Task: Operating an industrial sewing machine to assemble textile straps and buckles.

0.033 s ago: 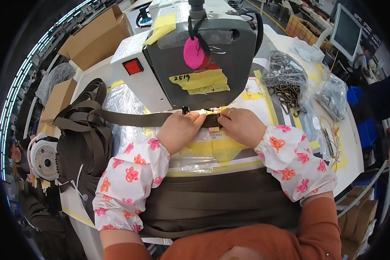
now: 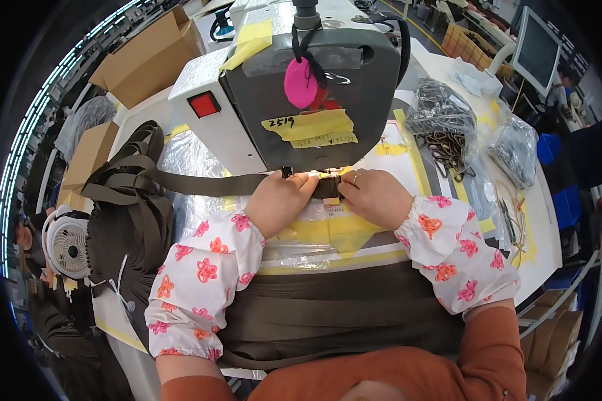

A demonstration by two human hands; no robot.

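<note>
A white-and-grey sewing machine [image 2: 328, 73] stands in front of me, with a lit needle area under its head. My left hand [image 2: 281, 200] is closed on an olive webbing strap [image 2: 204, 184] just below the needle area. The strap runs in from the tangled pile at the left. My right hand [image 2: 374, 197] pinches the short dark folded section of strap beside the needle, its fingertips close to the left hand's. Both forearms wear white floral sleeves. Yellow tape [image 2: 344, 237] and clear plastic cover the work surface below my hands.
Long olive straps [image 2: 341, 307] lie along the near edge. At left are piled straps [image 2: 114, 234], a small fan [image 2: 70, 247] and cardboard boxes [image 2: 147, 57]. Right hold bagged metal hooks [image 2: 448, 144], tools [image 2: 508, 220], a monitor [image 2: 535, 47] and blue bins [image 2: 565, 204]. Other people sit at the edges.
My sleeves and forearms have shifted very slightly to the right. Both hands keep their grip on the strap at the needle.
</note>
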